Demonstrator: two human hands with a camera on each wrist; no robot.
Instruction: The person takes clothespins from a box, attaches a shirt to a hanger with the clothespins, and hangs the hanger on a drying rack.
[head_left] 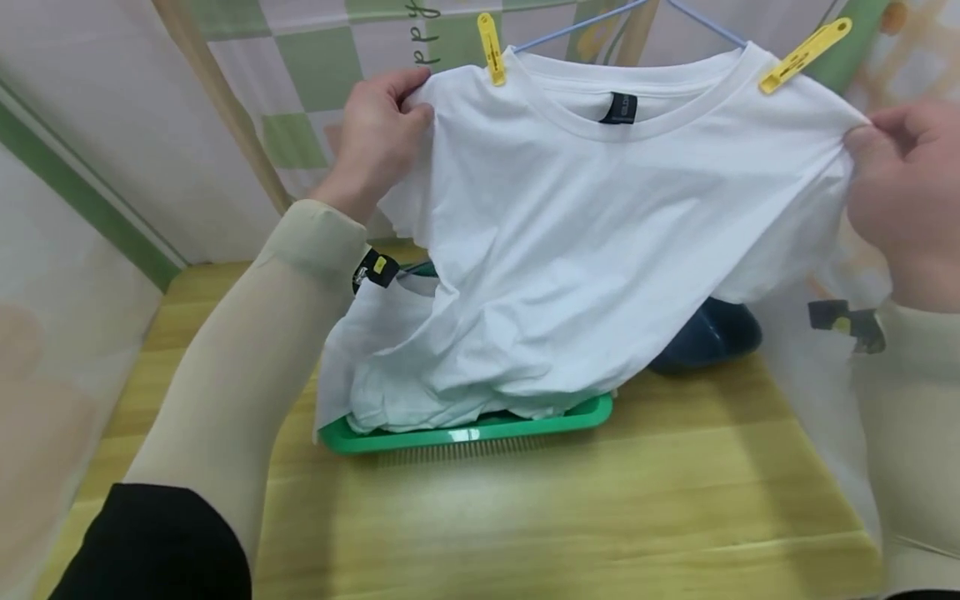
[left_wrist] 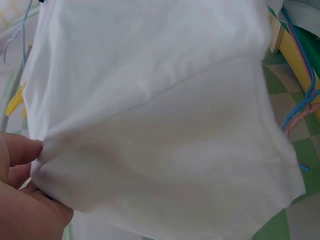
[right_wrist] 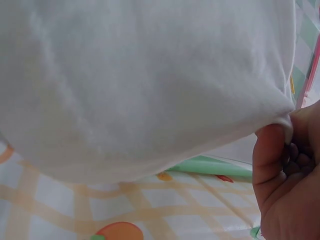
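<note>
A white T-shirt (head_left: 600, 208) hangs from a blue hanger (head_left: 581, 27), with a yellow clothespin (head_left: 491, 50) at one shoulder and another yellow clothespin (head_left: 806, 54) at the other. My left hand (head_left: 378, 137) pinches the shirt's left shoulder area between thumb and fingers. On the opposite side, my right hand (head_left: 911, 192) grips the sleeve and pulls the cloth taut. The left wrist view shows the pinched white cloth (left_wrist: 165, 140) creased at the fingertips. In the right wrist view, a fold of fabric (right_wrist: 200, 90) is caught between thumb and fingers.
Below the shirt, a green basket (head_left: 465, 435) with more white cloth (head_left: 408, 408) stands on a wooden table (head_left: 480, 525). A dark blue container (head_left: 708, 337) sits behind the shirt's lower right. Checkered fabric (head_left: 318, 71) hangs behind.
</note>
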